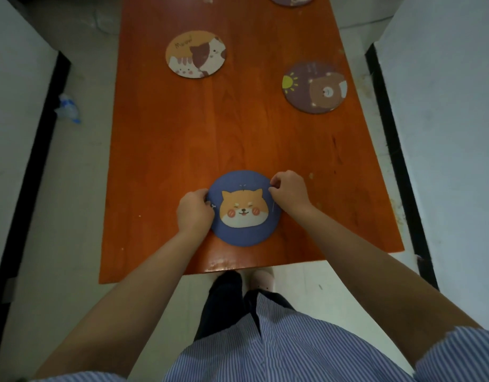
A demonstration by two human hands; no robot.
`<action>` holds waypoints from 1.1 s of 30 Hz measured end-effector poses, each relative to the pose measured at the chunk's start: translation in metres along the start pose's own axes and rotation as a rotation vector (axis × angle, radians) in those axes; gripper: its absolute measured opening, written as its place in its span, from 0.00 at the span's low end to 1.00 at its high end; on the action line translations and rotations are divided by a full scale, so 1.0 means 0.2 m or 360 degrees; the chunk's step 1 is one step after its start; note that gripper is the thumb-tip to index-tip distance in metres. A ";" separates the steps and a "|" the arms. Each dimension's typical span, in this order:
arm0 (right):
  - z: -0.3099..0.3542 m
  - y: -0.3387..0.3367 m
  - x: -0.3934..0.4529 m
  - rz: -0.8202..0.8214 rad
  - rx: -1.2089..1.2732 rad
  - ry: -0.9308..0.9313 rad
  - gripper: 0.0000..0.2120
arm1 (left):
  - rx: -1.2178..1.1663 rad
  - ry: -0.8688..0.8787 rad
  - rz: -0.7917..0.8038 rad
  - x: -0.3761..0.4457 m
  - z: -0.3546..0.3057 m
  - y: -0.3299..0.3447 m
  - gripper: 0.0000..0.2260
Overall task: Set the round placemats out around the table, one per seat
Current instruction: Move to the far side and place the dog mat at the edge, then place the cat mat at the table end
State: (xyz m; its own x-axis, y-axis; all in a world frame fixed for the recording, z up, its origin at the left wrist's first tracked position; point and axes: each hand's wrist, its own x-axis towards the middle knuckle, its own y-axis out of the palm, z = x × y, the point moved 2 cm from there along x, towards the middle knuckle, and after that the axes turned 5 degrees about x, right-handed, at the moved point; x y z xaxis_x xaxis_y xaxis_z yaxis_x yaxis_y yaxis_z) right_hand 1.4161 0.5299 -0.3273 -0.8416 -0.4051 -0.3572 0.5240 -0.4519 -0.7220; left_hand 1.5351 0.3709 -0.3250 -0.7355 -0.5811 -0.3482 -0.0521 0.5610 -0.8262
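A round blue placemat (pixel 244 232) with an orange dog face lies flat near the front edge of the orange wooden table (pixel 237 133). My left hand (pixel 195 212) grips its left rim and my right hand (pixel 290 193) pinches its upper right rim. Farther back on the left lies an orange placemat (pixel 196 54) with cats. On the right side sits a purple placemat (pixel 314 88) with a bear and a sun. A fourth placemat (pixel 291 0) shows partly at the far end, cut off by the frame.
White walls or furniture with black edges (pixel 397 150) flank the table on both sides, leaving narrow floor strips. A crumpled blue and white wrapper (pixel 68 108) lies on the floor at the left. My feet (pixel 243 282) stand at the table's front edge.
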 end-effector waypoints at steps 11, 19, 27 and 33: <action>0.09 0.09 -0.04 -0.0169 -0.0431 -0.0248 0.09 | 0.0349 0.0143 -0.0059 0.00 0.11 -0.05 0.10; 0.56 0.44 0.03 -0.0194 -0.0437 -0.0494 0.12 | 0.0951 0.0557 -0.0062 0.15 0.51 -0.34 0.13; 1.08 0.87 0.11 -0.0285 -0.0350 -0.0215 0.17 | 0.1063 0.1030 0.0193 0.40 0.94 -0.68 0.13; 1.23 0.98 0.11 -0.0347 -0.0427 0.0074 0.15 | 0.1069 0.1157 0.0343 0.60 1.08 -0.85 0.15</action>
State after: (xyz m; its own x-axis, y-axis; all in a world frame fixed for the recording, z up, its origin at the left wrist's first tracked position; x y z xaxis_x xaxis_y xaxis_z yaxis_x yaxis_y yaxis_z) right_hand 1.5323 0.2364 -0.3316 -0.9383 -0.2824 -0.1996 0.2833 -0.2965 -0.9120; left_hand 1.6015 0.0780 -0.3221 -0.9289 0.1189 -0.3506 0.3567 0.0335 -0.9336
